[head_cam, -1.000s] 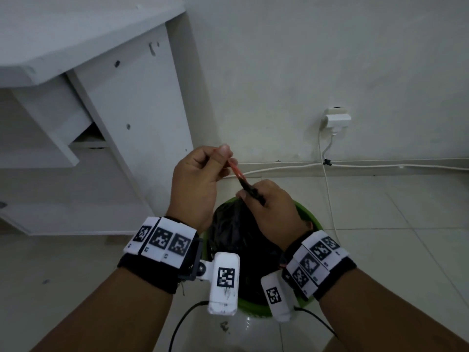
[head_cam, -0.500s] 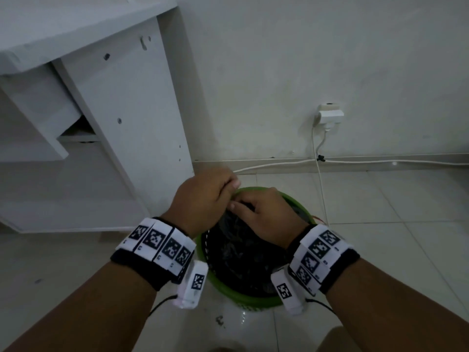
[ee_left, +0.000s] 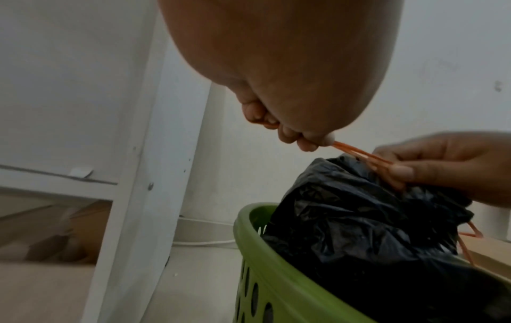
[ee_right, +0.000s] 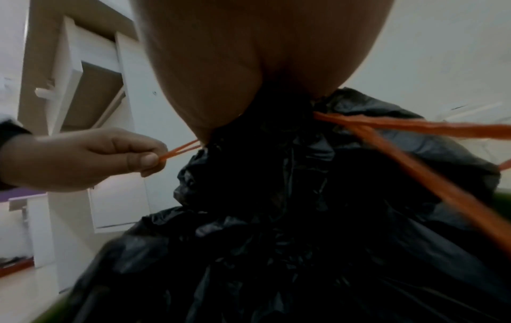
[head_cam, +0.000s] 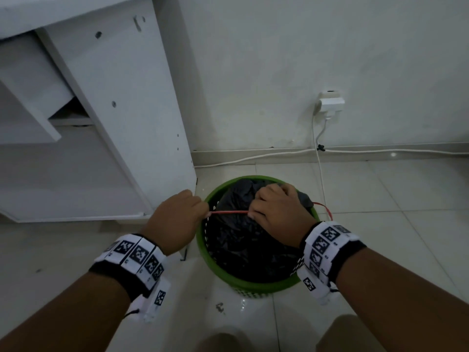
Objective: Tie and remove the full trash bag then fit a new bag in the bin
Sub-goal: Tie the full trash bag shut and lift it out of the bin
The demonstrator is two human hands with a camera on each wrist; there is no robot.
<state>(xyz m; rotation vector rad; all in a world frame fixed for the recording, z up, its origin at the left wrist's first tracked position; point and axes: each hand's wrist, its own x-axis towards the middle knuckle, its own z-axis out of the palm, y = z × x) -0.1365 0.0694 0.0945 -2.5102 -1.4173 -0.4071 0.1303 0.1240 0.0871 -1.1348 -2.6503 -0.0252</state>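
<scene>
A full black trash bag (head_cam: 243,232) sits in a round green perforated bin (head_cam: 253,283) on the tiled floor. An orange-red drawstring (head_cam: 229,212) runs taut from the bag's gathered neck to the left. My left hand (head_cam: 177,219) pinches that drawstring (ee_left: 356,153) just left of the bin rim. My right hand (head_cam: 276,212) grips the bunched neck of the bag (ee_right: 276,196) at the top. A second loop of the drawstring (head_cam: 323,208) hangs over the bin's right side and shows in the right wrist view as an orange loop (ee_right: 414,129).
A white desk panel (head_cam: 121,102) stands just left of the bin, with a shelf behind it. The white wall is behind, with a plug and adapter (head_cam: 330,101) and white cables (head_cam: 253,157) along the skirting. Open floor tiles lie to the right and in front.
Both hands have dropped from above the bin to its rim. The left hand has pulled the drawstring out sideways to the left, while the right hand has closed on the bag's neck.
</scene>
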